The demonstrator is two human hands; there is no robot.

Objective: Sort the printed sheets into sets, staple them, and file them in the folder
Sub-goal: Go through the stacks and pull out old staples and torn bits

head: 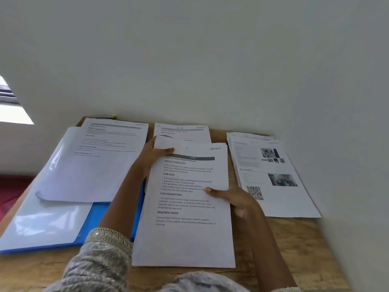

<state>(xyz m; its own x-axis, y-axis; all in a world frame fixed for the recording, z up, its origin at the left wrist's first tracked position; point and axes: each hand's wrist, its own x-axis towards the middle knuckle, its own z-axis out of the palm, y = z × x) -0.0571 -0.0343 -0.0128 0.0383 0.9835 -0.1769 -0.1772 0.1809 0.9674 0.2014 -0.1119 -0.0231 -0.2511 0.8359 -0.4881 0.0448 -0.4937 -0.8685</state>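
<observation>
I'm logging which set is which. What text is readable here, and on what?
"INITIAL SCENE SETUP": heading on the centre sheet.
"TASK GOAL": same sheet.
"TASK DESCRIPTION": same sheet.
"REQUIRED PROPS": same sheet.
"SECTION-3", apparently: handwritten, its top right corner.
Its body text: too small.
Print on the right stack, beside its QR code: too blurred.
Print on the left sheet and back sheet: too blurred.

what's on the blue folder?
Clear sleeves cover the blue folder; a printed set lies on or in the upper one. Left forearm crosses its right edge. Anything beneath the sleeves is hidden.
</observation>
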